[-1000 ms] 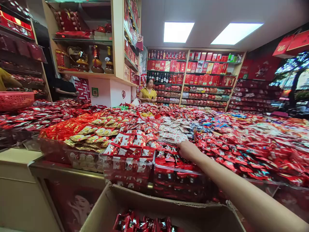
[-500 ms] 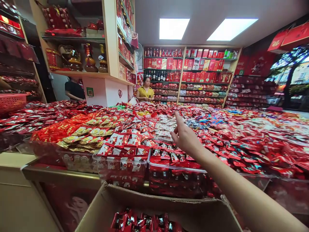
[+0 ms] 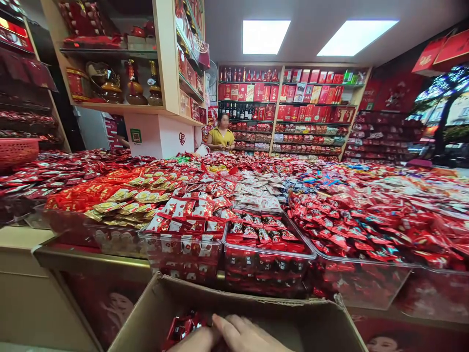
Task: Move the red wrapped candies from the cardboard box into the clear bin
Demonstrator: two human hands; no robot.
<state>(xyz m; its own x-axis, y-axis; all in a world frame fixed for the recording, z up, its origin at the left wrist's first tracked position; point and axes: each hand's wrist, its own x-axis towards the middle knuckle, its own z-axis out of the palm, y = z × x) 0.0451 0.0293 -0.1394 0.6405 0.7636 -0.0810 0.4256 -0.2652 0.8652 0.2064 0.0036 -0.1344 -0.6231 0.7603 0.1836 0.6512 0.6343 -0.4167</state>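
Observation:
A cardboard box (image 3: 293, 320) stands open at the bottom, with red and black wrapped candies (image 3: 182, 326) in its left half. Inside it, my left hand (image 3: 198, 341) reaches in from below, its fingers out of sight. Close beside it, my right hand (image 3: 247, 335) bends its fingers down over the candies, thumb toward the left hand. Bits of red wrapper show under and between both hands. Just beyond the box, a clear bin (image 3: 269, 254) holds red and black candy packets. Left of that bin, another clear bin (image 3: 183, 239) is heaped with red and white packets.
Gold packets (image 3: 137, 200), white packets (image 3: 258, 193) and a broad red heap (image 3: 348, 225) cover the counter. A pink basket (image 3: 18, 151) sits far left. A person in a yellow top (image 3: 221, 138) stands behind the counter before stocked shelves (image 3: 282, 98). A display cabinet (image 3: 164, 63) overhangs the left.
My right hand, pointing out over the counter before, has come down into the box. My left hand has come into view beside it. The person in black at the left is now mostly hidden.

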